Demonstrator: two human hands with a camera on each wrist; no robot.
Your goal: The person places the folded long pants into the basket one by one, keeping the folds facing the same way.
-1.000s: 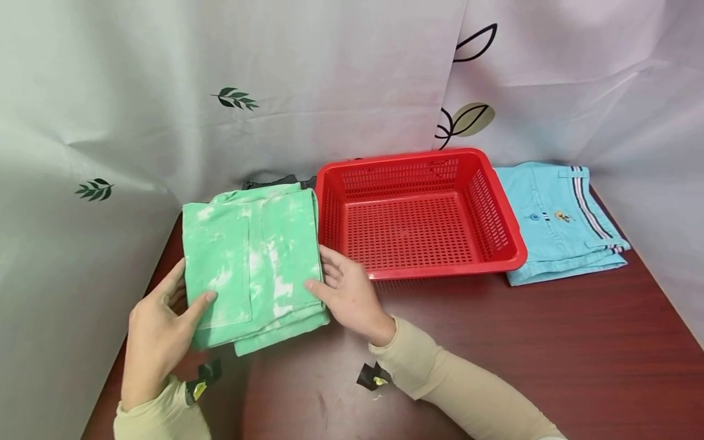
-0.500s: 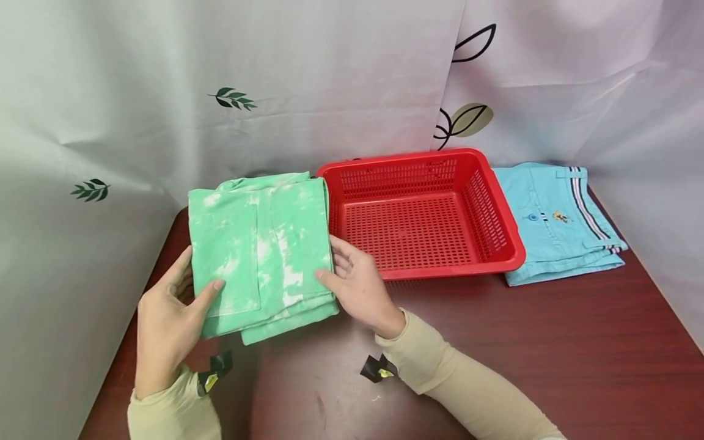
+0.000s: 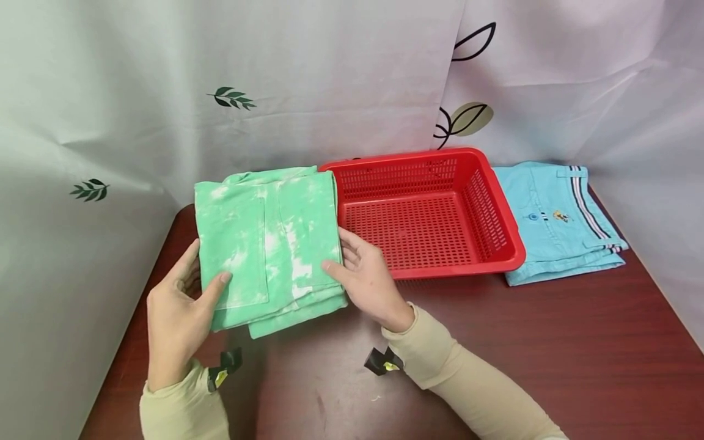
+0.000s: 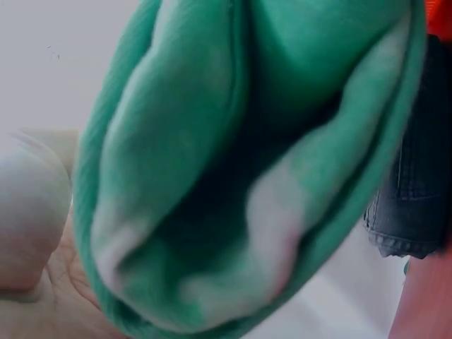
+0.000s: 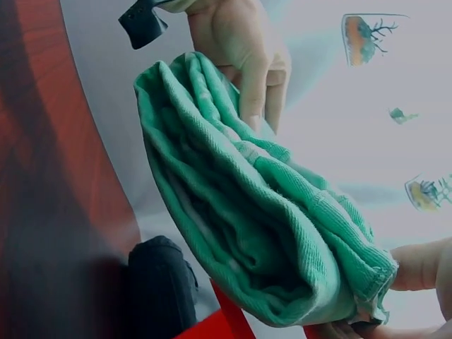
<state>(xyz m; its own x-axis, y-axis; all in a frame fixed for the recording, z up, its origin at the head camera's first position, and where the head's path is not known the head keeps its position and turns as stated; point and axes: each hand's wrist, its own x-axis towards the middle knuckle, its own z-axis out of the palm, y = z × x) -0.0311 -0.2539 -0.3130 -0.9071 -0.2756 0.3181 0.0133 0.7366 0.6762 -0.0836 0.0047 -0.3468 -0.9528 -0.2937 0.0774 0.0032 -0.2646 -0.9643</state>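
Observation:
Folded green-and-white tie-dye pants (image 3: 269,244) are held up above the table between both hands, just left of the red basket. My left hand (image 3: 178,321) grips the left edge, thumb on top and fingers beneath. The right hand (image 3: 371,281) pinches the opposite edge the same way, close to the basket. From the right wrist view, the pants (image 5: 240,191) show thick stacked layers and are clear of the table. In the left wrist view the folded green end (image 4: 176,141) fills most of the picture. The fingertips under the cloth are hidden.
A red perforated basket (image 3: 440,270) stands at the back of the table (image 3: 495,354), nothing visible inside. Folded light-blue shorts (image 3: 555,195) lie to its right. A dark folded garment (image 5: 161,289) shows behind the green pants in both wrist views. Fabric curtains (image 3: 330,79) surround the table.
Both hands have carried the green pants slightly right and farther back, so they now overlap the basket's left side. The dark garment behind is now covered in the head view.

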